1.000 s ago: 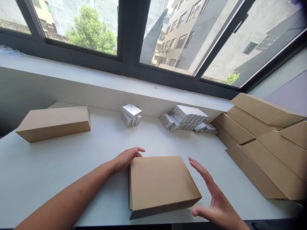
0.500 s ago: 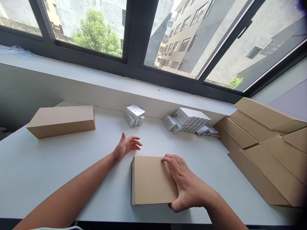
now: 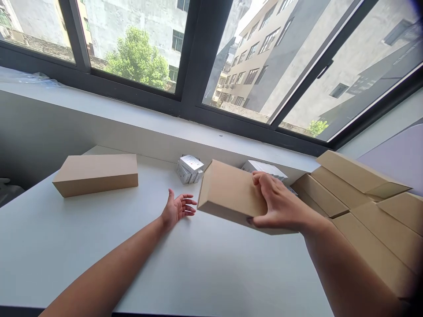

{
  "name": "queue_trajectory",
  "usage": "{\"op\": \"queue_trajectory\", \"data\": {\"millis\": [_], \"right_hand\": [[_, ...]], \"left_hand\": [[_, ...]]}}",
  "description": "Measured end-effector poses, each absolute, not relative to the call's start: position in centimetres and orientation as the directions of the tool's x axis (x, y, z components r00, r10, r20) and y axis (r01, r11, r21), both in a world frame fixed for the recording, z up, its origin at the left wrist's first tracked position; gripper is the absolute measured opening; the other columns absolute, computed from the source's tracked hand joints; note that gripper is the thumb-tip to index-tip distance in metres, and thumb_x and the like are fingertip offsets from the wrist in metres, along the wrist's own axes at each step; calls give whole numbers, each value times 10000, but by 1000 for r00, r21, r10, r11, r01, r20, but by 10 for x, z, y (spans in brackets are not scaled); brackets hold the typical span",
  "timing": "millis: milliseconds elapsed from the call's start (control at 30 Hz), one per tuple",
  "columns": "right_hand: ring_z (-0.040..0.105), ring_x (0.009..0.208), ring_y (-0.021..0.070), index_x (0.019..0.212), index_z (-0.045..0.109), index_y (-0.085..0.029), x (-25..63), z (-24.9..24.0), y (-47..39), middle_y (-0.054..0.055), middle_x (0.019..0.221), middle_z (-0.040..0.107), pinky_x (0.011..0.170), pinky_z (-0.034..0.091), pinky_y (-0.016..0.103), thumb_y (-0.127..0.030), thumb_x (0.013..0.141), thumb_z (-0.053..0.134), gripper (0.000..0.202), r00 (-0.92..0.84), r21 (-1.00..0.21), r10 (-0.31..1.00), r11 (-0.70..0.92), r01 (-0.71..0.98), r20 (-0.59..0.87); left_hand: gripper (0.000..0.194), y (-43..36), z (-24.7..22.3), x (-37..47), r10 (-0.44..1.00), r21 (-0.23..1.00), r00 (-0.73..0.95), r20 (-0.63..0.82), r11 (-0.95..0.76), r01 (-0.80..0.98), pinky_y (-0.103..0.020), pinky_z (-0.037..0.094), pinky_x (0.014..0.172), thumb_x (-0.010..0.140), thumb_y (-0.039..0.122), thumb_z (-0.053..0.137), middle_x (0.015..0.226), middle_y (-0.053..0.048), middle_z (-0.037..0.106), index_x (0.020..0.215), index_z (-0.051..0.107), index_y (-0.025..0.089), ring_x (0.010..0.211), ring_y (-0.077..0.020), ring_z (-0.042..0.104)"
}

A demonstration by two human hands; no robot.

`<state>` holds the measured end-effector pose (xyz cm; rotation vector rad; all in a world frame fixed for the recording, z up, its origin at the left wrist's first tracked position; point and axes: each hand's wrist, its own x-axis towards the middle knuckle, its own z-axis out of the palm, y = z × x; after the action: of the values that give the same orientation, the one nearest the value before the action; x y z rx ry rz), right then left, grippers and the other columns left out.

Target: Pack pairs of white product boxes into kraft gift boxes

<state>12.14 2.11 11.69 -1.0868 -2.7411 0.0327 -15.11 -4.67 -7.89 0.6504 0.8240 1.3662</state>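
Note:
A brown cardboard box (image 3: 231,189) is up off the white table, tilted, with my right hand (image 3: 280,202) gripping it across its right part. The thumb presses the near side and the fingers curl over the top. My left hand (image 3: 178,208) rests on the table just left of the box, palm turned toward it, fingers apart and holding nothing. Behind the hands, a small cluster of white printed cartons (image 3: 191,168) stands by the wall. More white cartons (image 3: 264,167) are partly hidden behind the raised box.
On the table (image 3: 158,273), a long cardboard box (image 3: 99,171) lies at the left. Several cardboard boxes (image 3: 370,220) are piled at the right. A white window sill (image 3: 148,116) runs along the back, with clear plastic (image 3: 29,78) at its left end.
My right hand has lifted the cardboard box off the table, moving it away from me and to the right and tilting it. The left hand has stayed almost in place, its fingers still apart.

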Motion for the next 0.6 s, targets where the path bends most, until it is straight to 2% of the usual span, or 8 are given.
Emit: {"op": "queue_trajectory", "data": {"millis": [100, 233, 333, 433, 500, 600], "right_hand": [[535, 1051, 287, 963, 349, -255, 89, 148, 38, 67, 1140, 528, 879, 447, 386, -529, 539, 810, 683, -715, -17, 656, 740, 673, 240], [531, 933, 252, 972, 356, -247, 22, 178, 45, 34, 1005, 513, 787, 445, 356, -576, 554, 791, 687, -775, 67, 579, 789, 611, 253], [524, 994, 301, 989, 382, -228, -38, 191, 43, 78, 1060, 519, 874, 442, 439, -582, 539, 804, 711, -860, 194, 441, 848, 493, 255], [490, 1114, 376, 1050, 421, -195, -101, 195, 41, 140, 1172, 508, 987, 387, 543, -616, 521, 816, 783, -927, 344, 266, 872, 348, 264], [492, 1128, 388, 1082, 437, -181, -143, 192, 42, 143, 1177, 515, 1005, 384, 567, -623, 511, 833, 824, -949, 352, 197, 894, 277, 248], [524, 1123, 374, 1098, 446, -181, -202, 178, 43, 120, 1152, 529, 984, 436, 553, -655, 535, 831, 831, -957, 204, 205, 947, 248, 207]], "left_hand": [[946, -47, -80, -152, 991, 801, 25, -131, 121, -586, -402, 517, 868, 844, 876, 80, 1070, -148, 678, 1145, 593, 141, 824, -220, 667], [910, -46, -81, -153, 986, 778, 17, -167, 142, -613, -408, 517, 877, 891, 807, 15, 1231, -178, 627, 1232, 539, 145, 801, -200, 656], [903, -43, -83, -153, 984, 765, 29, -176, 156, -624, -415, 516, 861, 905, 773, -23, 1221, -180, 619, 1221, 541, 141, 777, -194, 643], [927, -40, -85, -154, 985, 766, 55, -163, 161, -622, -412, 510, 831, 884, 819, 27, 1117, -167, 643, 1169, 573, 127, 770, -205, 640], [929, -39, -87, -154, 986, 767, 72, -151, 163, -621, -402, 502, 822, 855, 869, 116, 1065, -152, 650, 1138, 592, 123, 774, -208, 641], [903, -38, -92, -153, 986, 764, 95, -138, 167, -624, -384, 487, 811, 818, 906, 242, 1023, -129, 655, 1102, 609, 131, 768, -203, 636]]}}
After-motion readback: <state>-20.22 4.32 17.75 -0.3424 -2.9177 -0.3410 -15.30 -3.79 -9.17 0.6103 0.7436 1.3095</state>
